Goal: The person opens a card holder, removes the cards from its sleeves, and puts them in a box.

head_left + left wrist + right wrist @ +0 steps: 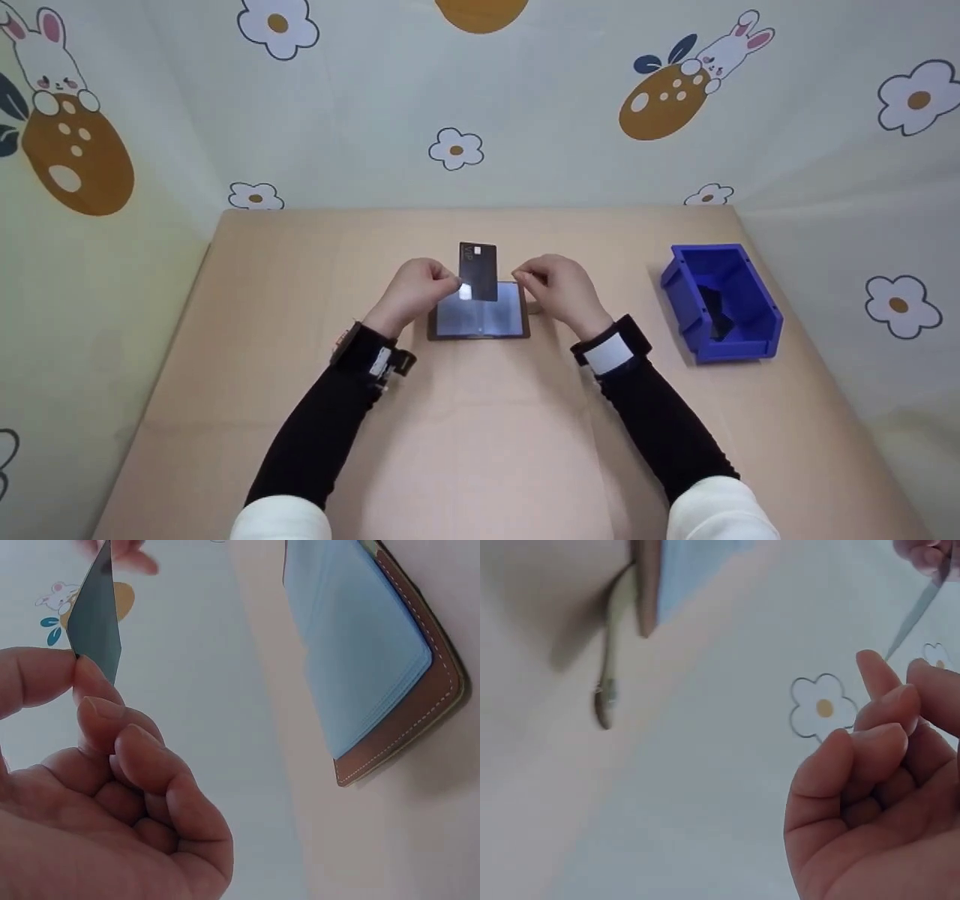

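My left hand [416,289] pinches a black card [478,271] between thumb and index finger, at the card's lower left edge. The card stands upright, with "VIP" lettering and a light chip square near its top. My right hand [566,292] is raised beside it, fingers loosely curled and a small gap from the card's right edge. Nothing is between its thumb and index finger [874,671]. Below both hands a brown card holder [480,322] lies open on the table, showing clear bluish sleeves [367,652] and stitched edges. Its strap [613,634] sticks out to the right.
A blue plastic bin [769,326] stands on the right of the table [465,450], with dark flat items [718,315] inside. Pale curtains [360,127] printed with rabbits and flowers hang behind the table and at both sides.
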Action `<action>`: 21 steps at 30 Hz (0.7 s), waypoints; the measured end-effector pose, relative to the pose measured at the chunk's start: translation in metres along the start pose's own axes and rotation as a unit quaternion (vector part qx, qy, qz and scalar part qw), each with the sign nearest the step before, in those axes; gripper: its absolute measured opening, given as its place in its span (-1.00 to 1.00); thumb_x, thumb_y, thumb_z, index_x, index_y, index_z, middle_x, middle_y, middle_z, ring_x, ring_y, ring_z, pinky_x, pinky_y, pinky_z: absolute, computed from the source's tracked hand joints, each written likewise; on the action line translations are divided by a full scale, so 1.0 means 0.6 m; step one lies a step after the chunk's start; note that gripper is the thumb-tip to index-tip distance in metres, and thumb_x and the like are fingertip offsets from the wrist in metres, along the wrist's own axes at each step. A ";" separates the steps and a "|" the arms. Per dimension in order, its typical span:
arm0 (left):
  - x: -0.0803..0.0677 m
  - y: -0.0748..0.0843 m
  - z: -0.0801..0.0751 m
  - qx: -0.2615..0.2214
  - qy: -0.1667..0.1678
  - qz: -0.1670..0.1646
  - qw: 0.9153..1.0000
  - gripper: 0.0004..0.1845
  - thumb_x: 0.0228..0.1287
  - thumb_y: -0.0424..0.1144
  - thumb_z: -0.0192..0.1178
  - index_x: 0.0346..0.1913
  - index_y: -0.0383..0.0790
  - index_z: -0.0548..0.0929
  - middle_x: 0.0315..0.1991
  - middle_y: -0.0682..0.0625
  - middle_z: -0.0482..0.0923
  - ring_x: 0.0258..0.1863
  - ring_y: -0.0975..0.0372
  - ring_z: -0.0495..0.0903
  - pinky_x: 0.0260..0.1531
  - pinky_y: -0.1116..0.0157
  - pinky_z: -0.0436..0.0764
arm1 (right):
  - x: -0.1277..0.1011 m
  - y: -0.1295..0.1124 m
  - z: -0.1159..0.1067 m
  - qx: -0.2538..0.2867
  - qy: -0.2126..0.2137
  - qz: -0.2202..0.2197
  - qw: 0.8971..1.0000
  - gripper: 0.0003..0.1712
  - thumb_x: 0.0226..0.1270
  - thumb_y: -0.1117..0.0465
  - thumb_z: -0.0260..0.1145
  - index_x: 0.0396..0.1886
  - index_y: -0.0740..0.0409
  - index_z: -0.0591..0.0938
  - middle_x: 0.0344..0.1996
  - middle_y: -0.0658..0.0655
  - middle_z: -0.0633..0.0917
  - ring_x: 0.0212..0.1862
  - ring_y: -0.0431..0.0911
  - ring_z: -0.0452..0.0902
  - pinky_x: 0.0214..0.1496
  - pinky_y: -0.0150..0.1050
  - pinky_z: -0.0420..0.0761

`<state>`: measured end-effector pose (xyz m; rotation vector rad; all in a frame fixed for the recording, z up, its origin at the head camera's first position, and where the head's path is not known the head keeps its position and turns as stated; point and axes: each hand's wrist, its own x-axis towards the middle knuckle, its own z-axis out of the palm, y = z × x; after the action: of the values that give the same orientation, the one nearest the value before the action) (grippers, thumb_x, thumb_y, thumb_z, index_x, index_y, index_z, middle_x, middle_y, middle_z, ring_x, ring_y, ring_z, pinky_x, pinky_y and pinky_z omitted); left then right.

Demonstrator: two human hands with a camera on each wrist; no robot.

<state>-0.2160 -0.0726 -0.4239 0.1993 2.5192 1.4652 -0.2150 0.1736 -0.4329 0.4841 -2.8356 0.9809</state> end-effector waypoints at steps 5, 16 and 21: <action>-0.004 0.006 0.005 -0.006 0.001 -0.002 1.000 -0.68 0.22 -0.24 0.20 -0.66 -0.10 0.40 -0.71 0.14 0.19 -0.68 0.31 0.18 -0.61 0.35 0.16 | 0.002 -0.019 0.000 0.027 -0.004 0.006 1.000 -0.76 0.40 0.09 0.32 -0.17 0.15 0.78 -0.30 0.07 0.70 -0.30 -0.09 0.52 -0.18 -0.16 0.50; -0.007 0.013 0.017 -0.015 0.000 0.009 1.000 -0.71 0.27 -0.23 0.23 -0.60 -0.13 0.46 -0.64 0.11 0.31 -0.63 0.28 0.28 -0.55 0.34 0.25 | 0.001 -0.030 0.005 0.017 -0.022 -0.012 1.000 -0.76 0.42 0.09 0.30 -0.29 0.16 0.75 -0.44 0.04 0.61 -0.41 -0.11 0.44 -0.31 -0.20 0.42; -0.006 0.009 0.022 -0.015 -0.006 0.018 1.000 -0.65 0.27 -0.24 0.21 -0.65 -0.10 0.39 -0.69 0.13 0.25 -0.67 0.30 0.22 -0.54 0.34 0.23 | 0.000 -0.033 0.005 0.009 -0.019 -0.020 1.000 -0.74 0.44 0.10 0.28 -0.40 0.14 0.71 -0.55 0.01 0.51 -0.51 -0.12 0.37 -0.38 -0.21 0.36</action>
<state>-0.2090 -0.0598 -0.4246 0.2478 2.4962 1.5091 -0.2088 0.1570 -0.4240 0.5647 -2.8408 1.0025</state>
